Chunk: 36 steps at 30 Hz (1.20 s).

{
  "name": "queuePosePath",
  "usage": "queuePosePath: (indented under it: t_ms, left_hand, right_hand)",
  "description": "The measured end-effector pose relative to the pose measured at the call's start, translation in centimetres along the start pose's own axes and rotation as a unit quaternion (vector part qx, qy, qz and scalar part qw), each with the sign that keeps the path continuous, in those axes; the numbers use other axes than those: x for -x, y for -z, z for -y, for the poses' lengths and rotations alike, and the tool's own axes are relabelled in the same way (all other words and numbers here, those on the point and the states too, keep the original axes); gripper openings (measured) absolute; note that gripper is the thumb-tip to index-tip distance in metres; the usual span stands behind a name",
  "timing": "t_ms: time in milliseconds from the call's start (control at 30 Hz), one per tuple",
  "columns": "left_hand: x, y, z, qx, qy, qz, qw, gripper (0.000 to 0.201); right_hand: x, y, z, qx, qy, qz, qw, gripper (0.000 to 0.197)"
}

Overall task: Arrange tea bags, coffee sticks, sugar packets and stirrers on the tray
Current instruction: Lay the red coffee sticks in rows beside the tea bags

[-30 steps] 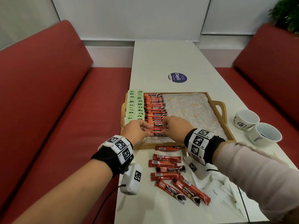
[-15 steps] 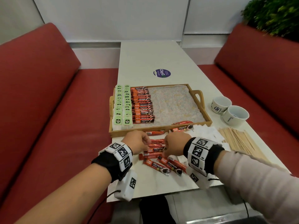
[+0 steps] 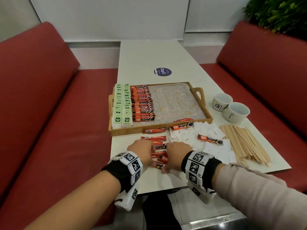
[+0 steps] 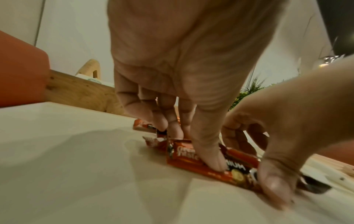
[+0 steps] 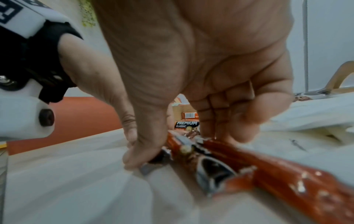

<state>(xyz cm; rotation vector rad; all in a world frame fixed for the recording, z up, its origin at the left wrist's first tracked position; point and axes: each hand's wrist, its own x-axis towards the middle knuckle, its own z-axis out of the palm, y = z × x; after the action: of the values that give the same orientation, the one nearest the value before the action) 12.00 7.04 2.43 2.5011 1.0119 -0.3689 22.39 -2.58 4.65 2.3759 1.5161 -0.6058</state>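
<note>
A wooden tray (image 3: 149, 129) holds two columns of green tea bags (image 3: 122, 103) and a column of red coffee sticks (image 3: 142, 105); its right part shows only the speckled liner. Loose coffee sticks (image 3: 154, 138) lie on the table in front of it. My left hand (image 3: 143, 151) and right hand (image 3: 177, 152) are down on this pile, fingers curled. Both pinch one coffee stick (image 3: 158, 164). The left thumb presses its middle (image 4: 191, 160) and the right thumb holds its dark end (image 5: 162, 156). White sugar packets (image 3: 199, 131) and wooden stirrers (image 3: 244, 143) lie to the right.
Two white cups (image 3: 235, 111) stand right of the tray. A round purple sticker (image 3: 162, 71) marks the far table. Red bench seats (image 3: 49, 130) flank the narrow table, and a plant (image 3: 279, 14) is at the back right. The front edge runs just below my hands.
Both hands have drawn back from the tray's coffee column to the loose sticks near the front edge and taken hold of one stick. The head view has pulled back.
</note>
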Motion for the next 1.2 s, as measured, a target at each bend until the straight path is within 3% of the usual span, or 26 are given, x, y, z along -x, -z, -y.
queuePosePath:
  t_ms: [133, 367, 833, 933, 1000, 1100, 1200]
  left_hand:
    - [0.1, -0.2, 0.1, -0.010, -0.008, 0.003, 1.000, 0.046]
    - [0.3, -0.5, 0.3, -0.043, -0.025, 0.011, 0.999, 0.046]
    - [0.4, -0.1, -0.5, -0.116, -0.044, 0.090, 0.988, 0.040]
    - [0.5, 0.0, -0.3, -0.115, -0.050, 0.098, 0.987, 0.041]
    - [0.7, 0.2, -0.1, -0.112, -0.048, 0.107, 0.987, 0.043]
    - [0.8, 1.2, 0.3, -0.089, -0.054, 0.108, 0.989, 0.039]
    - [0.9, 2.8, 1.0, -0.034, -0.058, 0.102, 0.993, 0.035]
  right_hand:
    - [-0.3, -0.3, 0.5, 0.000, 0.022, -0.014, 1.000, 0.051]
    - [-0.6, -0.5, 0.8, -0.036, 0.056, -0.032, 0.997, 0.059]
    - [-1.4, 0.9, 0.3, -0.011, 0.092, 0.015, 0.996, 0.025]
    - [-1.5, 1.1, 0.3, -0.008, 0.090, 0.026, 0.996, 0.010]
    - [-1.5, 1.4, 0.3, -0.016, 0.088, 0.017, 0.996, 0.010]
    - [-1.5, 2.8, -0.1, -0.056, 0.081, -0.005, 0.995, 0.027]
    - [-1.7, 5.0, -0.4, -0.118, 0.078, -0.052, 0.989, 0.007]
